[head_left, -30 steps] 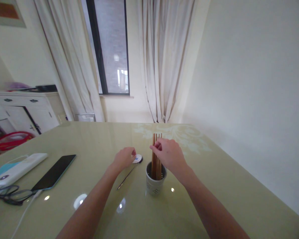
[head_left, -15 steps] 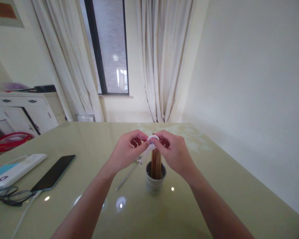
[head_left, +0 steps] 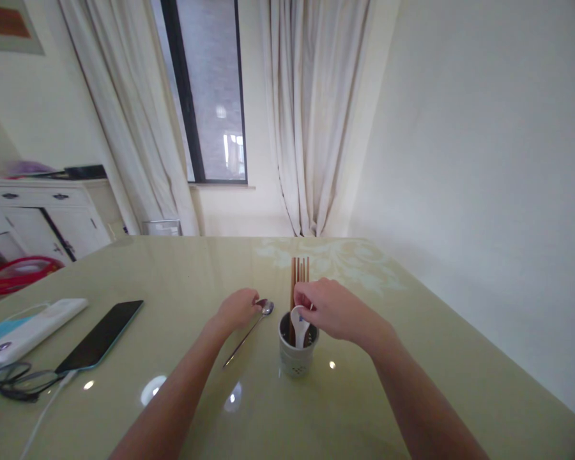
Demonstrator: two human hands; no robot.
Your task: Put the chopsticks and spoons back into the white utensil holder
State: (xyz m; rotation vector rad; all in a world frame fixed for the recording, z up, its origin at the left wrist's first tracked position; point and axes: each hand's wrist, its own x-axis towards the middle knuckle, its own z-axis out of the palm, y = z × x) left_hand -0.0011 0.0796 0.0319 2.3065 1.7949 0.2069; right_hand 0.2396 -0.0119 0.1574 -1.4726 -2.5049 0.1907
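A white ceramic spoon (head_left: 299, 327) is gripped near its upper end by my right hand (head_left: 328, 308). Its other end is down inside a grey cup (head_left: 297, 361), in front of several brown wooden chopsticks (head_left: 293, 275) standing in the same cup. My left hand (head_left: 238, 309) is low over the table, left of the cup. Its thumb and forefinger look slightly apart beside the bowl of a metal spoon (head_left: 244, 340) lying there; whether they touch it I cannot tell. The other left fingers are hidden.
A black phone (head_left: 103, 335) with a white cable lies on the glossy green table (head_left: 364, 409), at the left. Beside it are a white power bank (head_left: 31, 332) and dark-framed glasses (head_left: 22, 381). A wall borders the table's right edge.
My hands have separated. The right lowered the white spoon into the cup, while the left let go of it and moved down and left to the metal spoon.
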